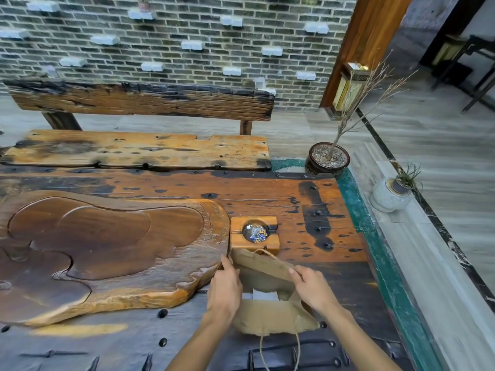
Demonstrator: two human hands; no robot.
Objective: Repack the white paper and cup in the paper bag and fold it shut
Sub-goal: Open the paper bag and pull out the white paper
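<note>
A brown paper bag point(267, 315) stands open on the dark wooden table point(316, 210) near its front edge. White paper point(263, 295) shows down inside the bag's mouth. No cup is visible. My left hand point(225, 287) grips the bag's left rim, fingers curled over it. My right hand point(312, 286) pinches the far right rim near a twine handle point(267, 251). A second twine handle point(278, 352) hangs from the near side toward me.
A square wooden ashtray point(254, 232) with butts sits just behind the bag. A large carved wooden tea tray point(107, 250) lies to the left. A wooden bench point(139, 148) stands beyond the table. Two potted plants point(328, 158) point(391, 195) stand at the right.
</note>
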